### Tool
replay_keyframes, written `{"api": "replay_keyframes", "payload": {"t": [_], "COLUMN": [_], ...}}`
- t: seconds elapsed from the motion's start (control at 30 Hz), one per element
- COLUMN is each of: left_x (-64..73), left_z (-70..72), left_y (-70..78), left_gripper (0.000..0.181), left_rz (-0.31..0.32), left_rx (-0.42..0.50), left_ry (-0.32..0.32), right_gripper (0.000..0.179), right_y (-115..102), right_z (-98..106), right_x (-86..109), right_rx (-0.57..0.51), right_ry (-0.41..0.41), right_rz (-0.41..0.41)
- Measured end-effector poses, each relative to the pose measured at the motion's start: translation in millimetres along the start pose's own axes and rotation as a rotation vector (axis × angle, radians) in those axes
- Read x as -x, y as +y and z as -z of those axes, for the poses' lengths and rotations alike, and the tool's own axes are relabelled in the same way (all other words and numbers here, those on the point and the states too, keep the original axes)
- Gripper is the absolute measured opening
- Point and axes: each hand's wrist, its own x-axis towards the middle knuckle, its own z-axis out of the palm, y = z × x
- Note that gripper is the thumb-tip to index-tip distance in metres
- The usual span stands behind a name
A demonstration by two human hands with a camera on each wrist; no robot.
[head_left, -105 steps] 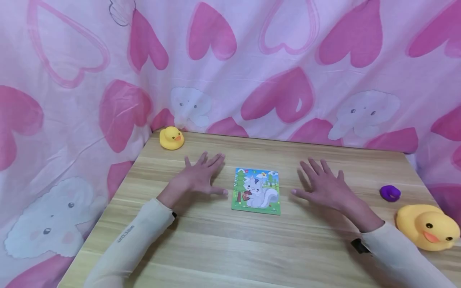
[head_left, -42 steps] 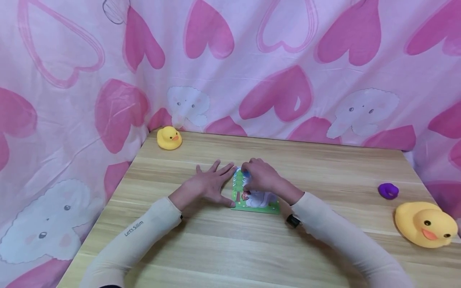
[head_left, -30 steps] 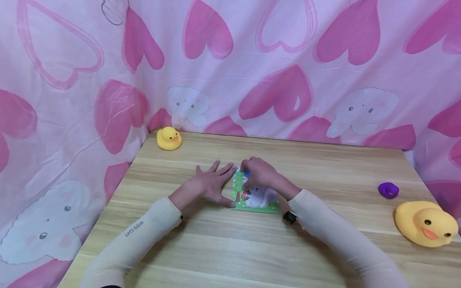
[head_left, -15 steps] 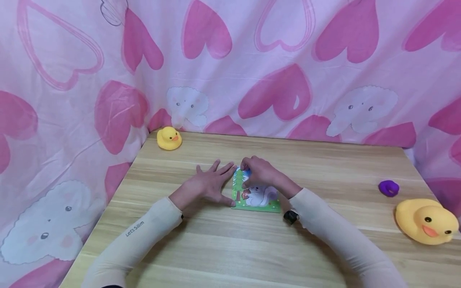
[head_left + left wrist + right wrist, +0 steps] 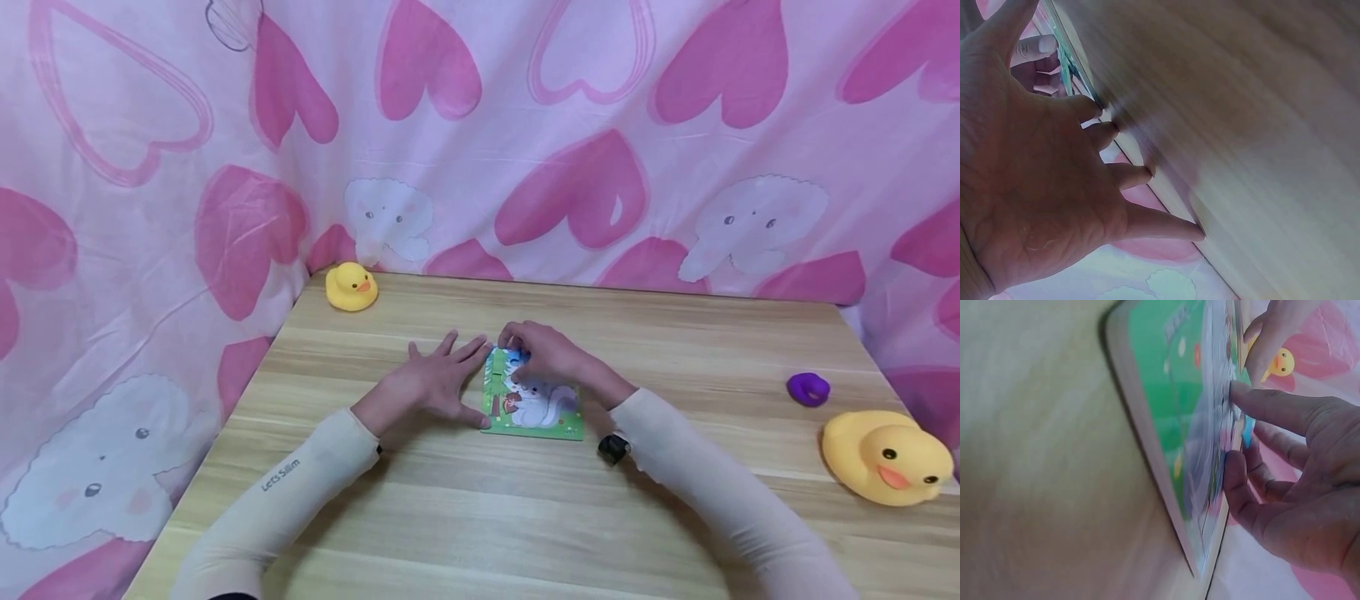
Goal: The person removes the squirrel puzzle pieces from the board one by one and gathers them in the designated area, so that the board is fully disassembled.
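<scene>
A square jigsaw puzzle with a grey squirrel and green trees lies flat on the wooden table. My left hand rests spread at its left side, thumb at the lower left corner and index finger at the upper left. In the left wrist view those fingertips meet the tabletop. My right hand reaches over the puzzle's upper part, covering its upper right. Its thumb and fingers are bent around a blue puzzle piece, whose edge shows between them in the right wrist view, close over the board.
A small yellow duck sits at the table's back left corner. On the right stand a purple duck and a large yellow duck. A pink heart-patterned curtain hangs behind the table.
Both hands, spread beside the puzzle at first, came in: the left to its left edge, the right over its top. Lately the right fingers shifted slightly up and back, uncovering more of the picture.
</scene>
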Motion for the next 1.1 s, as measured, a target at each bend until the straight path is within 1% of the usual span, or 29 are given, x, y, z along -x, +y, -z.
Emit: {"api": "replay_keyframes", "payload": {"t": [0.2, 0.4, 0.5, 0.63, 0.77, 0.93, 1.1], "left_x": [-0.2, -0.4, -0.4, -0.4, 0.1, 0.3, -0.2], "left_z": [0.7, 0.8, 1.4, 2.2, 2.4, 2.4, 1.2], "left_y": [1.2, 1.6, 1.8, 2.0, 2.5, 3.2, 3.2], "left_gripper": [0.126, 0.127, 0.127, 0.126, 0.127, 0.127, 0.127], "left_rz": [0.002, 0.008, 0.01, 0.009, 0.008, 0.008, 0.009], "left_rx": [0.004, 0.009, 0.012, 0.011, 0.009, 0.021, 0.013], "left_ry": [-0.01, -0.017, -0.019, -0.023, -0.021, -0.017, -0.016], "right_gripper": [0.047, 0.049, 0.048, 0.048, 0.047, 0.046, 0.047], "right_y": [1.0, 2.8, 6.6, 14.2, 25.8, 46.4, 70.0], "right_z": [1.3, 3.1, 6.7, 15.4, 27.1, 39.5, 47.8], "right_x": [-0.5, -1.2, -0.2, 5.4, 15.7, 29.7, 43.1], "right_rx": [0.034, 0.05, 0.025, -0.064, -0.105, -0.075, -0.04], "right_ry": [-0.006, -0.001, 0.002, 0.008, 0.042, 0.084, 0.108], "right_rz": [0.047, 0.06, 0.059, 0.044, 0.038, 0.009, -0.038]}}
